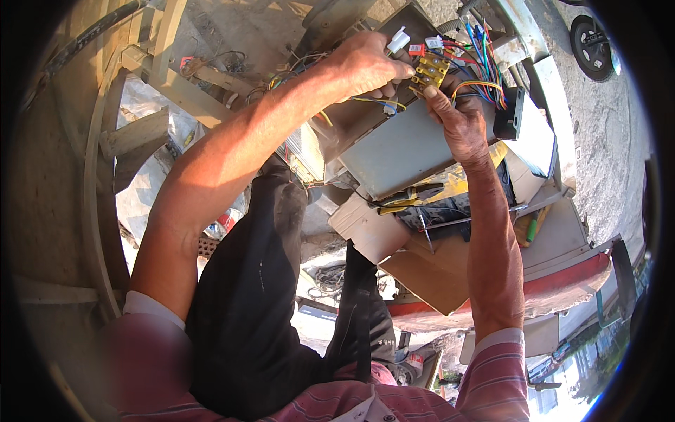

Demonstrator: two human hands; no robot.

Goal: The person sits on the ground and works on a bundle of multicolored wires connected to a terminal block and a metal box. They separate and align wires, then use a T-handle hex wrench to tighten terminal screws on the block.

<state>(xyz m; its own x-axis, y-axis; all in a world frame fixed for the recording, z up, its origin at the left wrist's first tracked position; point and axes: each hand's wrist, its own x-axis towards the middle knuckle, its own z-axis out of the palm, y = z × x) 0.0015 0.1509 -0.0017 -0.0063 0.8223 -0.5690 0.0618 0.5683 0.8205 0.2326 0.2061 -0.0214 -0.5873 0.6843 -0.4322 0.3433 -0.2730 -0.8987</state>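
Work area bounded on the right by a pale metal rail, which ran past the right hand with a strip of ground beyond it; on the left, a tan frame stood well apart from the left hand, beyond its forearm. The widest open room lay toward the body, between the forearms, over the flat face of a grey metal panel, whose near edge ran slantwise below the hands. Above the right hand, room was tight: a bundle of multicoloured wires fanned out there, and a black housing stood just to that hand's right. Both hands were raised near each other at a yellow terminal block with metal screws, located between them at the fingertips. Right hand: thumb pressed on the block's near end, fingers bent behind it, clamped on the piece. Left hand: half closed, fingers curled, thumb extended to the block's left side; contact with the block could not be told. A white plug connector stuck up beside the left fingers; whether they gripped it could not be told. A thin yellow wire ran below the left hand. Nearer the body, below the right hand, lay black-handled pliers, a cardboard sheet and, right of the right forearm, a green handle.
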